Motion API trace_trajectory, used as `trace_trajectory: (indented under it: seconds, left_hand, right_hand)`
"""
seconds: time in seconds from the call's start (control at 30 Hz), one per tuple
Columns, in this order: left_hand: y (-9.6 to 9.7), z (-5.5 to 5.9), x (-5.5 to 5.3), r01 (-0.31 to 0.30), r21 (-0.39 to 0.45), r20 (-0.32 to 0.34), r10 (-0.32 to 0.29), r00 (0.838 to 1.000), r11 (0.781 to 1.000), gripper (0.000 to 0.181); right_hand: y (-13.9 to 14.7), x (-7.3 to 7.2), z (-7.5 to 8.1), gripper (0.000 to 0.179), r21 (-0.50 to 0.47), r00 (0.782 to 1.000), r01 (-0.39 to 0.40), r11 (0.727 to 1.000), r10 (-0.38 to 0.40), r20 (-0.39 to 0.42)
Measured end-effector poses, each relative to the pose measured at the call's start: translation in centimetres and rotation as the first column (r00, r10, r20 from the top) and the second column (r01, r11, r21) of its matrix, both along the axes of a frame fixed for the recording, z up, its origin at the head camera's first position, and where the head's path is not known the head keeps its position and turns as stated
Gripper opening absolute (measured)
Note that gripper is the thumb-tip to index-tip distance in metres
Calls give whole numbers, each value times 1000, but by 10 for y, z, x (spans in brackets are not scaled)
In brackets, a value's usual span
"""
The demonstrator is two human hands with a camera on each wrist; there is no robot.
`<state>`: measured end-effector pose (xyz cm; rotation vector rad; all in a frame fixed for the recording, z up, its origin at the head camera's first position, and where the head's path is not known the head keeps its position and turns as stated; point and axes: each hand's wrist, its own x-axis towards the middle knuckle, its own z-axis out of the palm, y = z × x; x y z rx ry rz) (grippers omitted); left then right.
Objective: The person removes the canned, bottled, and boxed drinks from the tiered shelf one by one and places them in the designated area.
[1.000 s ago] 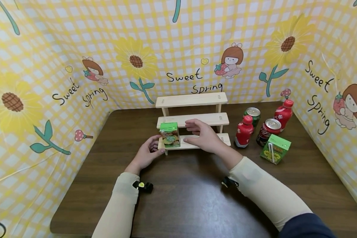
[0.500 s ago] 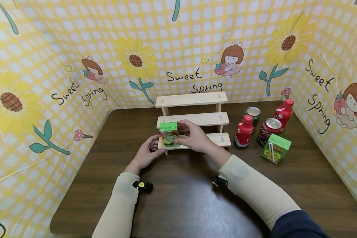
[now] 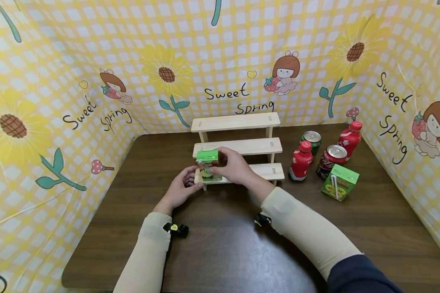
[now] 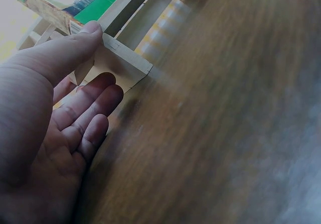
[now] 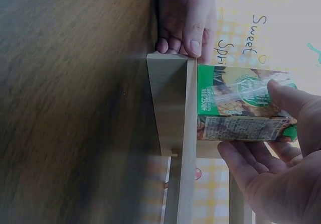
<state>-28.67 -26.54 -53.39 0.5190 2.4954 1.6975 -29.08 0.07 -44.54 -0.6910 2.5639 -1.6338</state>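
Observation:
A small green-topped juice carton stands upright at the left end of the lowest step of a wooden three-step display shelf. My right hand holds this carton, its thumb across the printed front and its fingers at the right side. In the right wrist view a clear-wrapped straw crosses the carton's face. My left hand grips the left end of that same step. Its thumb lies at the step's front corner, while the lower fingers curl loosely beneath; the index finger is partly hidden.
To the right stand a second green juice carton, a dark red can, a green can and two red bottles, one nearer and one farther. A yellow checked cloth hangs around the brown table.
My right hand has moved left from beside the carton and taken hold of it. My left hand stays at the step's end, and the carton has not visibly moved.

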Motion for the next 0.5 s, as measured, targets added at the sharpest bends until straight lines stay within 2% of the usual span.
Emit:
trace_trajectory:
  seconds: [0.2, 0.5]
  left_hand:
    - [1, 1, 0, -2, 0, 0, 2, 1000, 1000, 66]
    - [1, 1, 0, 0, 2, -8, 0, 1000, 1000, 65]
  right_hand:
    - [-1, -1, 1, 36, 28, 999, 28, 999, -28, -16]
    - [11, 3, 1, 33, -11, 1000, 27, 1000, -27, -14]
